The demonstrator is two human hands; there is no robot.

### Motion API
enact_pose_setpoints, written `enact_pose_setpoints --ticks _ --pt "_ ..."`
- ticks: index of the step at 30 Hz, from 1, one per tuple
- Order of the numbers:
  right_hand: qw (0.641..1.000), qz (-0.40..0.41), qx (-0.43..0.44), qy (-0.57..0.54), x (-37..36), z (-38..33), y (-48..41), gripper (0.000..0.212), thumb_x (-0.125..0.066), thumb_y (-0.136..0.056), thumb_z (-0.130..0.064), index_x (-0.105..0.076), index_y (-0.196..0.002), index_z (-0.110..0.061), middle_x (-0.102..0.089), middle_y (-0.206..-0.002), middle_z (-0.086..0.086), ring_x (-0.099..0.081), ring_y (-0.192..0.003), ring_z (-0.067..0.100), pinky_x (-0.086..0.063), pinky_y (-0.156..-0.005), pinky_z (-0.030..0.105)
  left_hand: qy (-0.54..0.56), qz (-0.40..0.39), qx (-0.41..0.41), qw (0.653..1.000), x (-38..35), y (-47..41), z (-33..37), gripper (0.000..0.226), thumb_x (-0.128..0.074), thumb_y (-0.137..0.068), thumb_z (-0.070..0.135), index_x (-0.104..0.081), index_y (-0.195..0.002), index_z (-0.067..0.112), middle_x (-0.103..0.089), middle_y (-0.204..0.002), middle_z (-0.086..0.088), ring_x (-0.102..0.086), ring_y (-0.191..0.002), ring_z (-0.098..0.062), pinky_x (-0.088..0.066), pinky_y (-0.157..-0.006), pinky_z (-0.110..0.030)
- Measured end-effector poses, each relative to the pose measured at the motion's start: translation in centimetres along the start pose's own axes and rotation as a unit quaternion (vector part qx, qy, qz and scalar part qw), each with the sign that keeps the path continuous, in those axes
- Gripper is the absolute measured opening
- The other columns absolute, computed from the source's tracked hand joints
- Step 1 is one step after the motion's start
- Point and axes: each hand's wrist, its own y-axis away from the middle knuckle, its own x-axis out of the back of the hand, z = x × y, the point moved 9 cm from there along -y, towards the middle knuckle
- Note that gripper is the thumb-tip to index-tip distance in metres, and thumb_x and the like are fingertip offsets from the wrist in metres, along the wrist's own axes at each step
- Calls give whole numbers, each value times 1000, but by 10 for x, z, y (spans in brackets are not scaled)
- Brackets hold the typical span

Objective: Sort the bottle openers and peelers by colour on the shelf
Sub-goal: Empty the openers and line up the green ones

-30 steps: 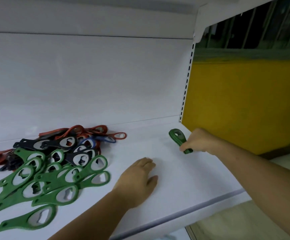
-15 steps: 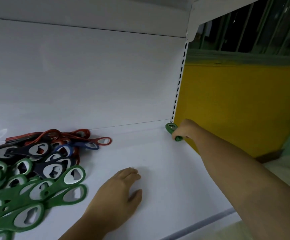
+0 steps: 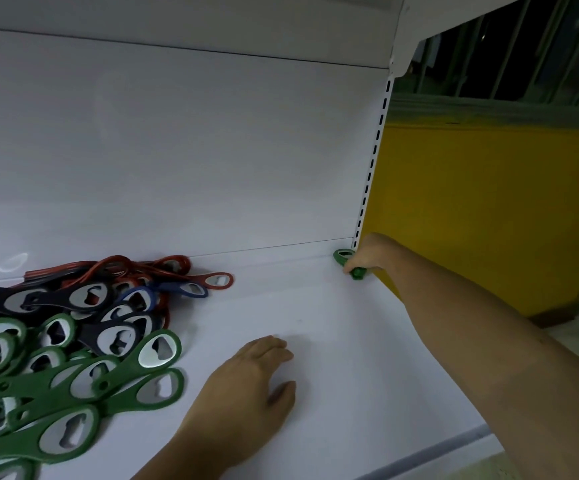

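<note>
Head view: right hand pinches green opener at far right back corner of shelf, likely starting green group well apart from mixed pile (green, black, red, blue). Left hand flat, fingers relaxed, bracing on shelf.

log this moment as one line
right hand: grips green bottle opener at back right corner | left hand: flat on shelf | mixed pile of openers: left side
</note>
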Motion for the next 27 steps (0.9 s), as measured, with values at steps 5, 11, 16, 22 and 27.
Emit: enact_pose_setpoints --ticks 5,11,16,22,27 --pt "998 35 13 -42 7 8 9 53 -66 -75 -61 -51 -76 -10 -55 -78 3 -57 -77 21 -41 -56 27 -3 -4 5 1000 2 0 1 45 -46 -94 42 -43 -138 35 -30 -149 23 -24 -137 6 -11 -103 -5" --pt "990 97 97 -34 10 -23 69 51 -58 -88 -47 -51 -57 -7 -50 -57 8 -50 -58 25 -30 -48 27 42 19 26 999 9 1 -2 34 -52 -93 27 -59 -126 23 -50 -140 10 -42 -129 -5 -20 -102 -5" --pt "968 -43 212 -128 -53 -82 141 41 -66 -86 -34 -60 -55 -8 -56 -55 7 -54 -57 22 -41 -58 29 73 96 80 990 43 17 -6 34 -45 -83 27 -71 -99 14 -72 -96 -3 -65 -87 -22 -49 -77 -24" --pt "932 -69 296 -198 -101 -157 214 7 -69 -82 -30 -67 -82 -23 -66 -84 -11 -61 -84 10 -46 -71 24 59 157 103 980 95 82 -33 35 -43 -81 29 -74 -93 17 -71 -78 -1 -60 -63 -12 -49 -61 -25" --pt "909 -2 335 -249 -107 -209 263 10 -67 -84 -31 -67 -91 -23 -59 -75 -14 -58 -73 8 -46 -67 24 21 174 164 971 154 153 -83 16 -53 -91 22 -68 -92 26 -65 -80 13 -60 -68 -3 -51 -64 -23"
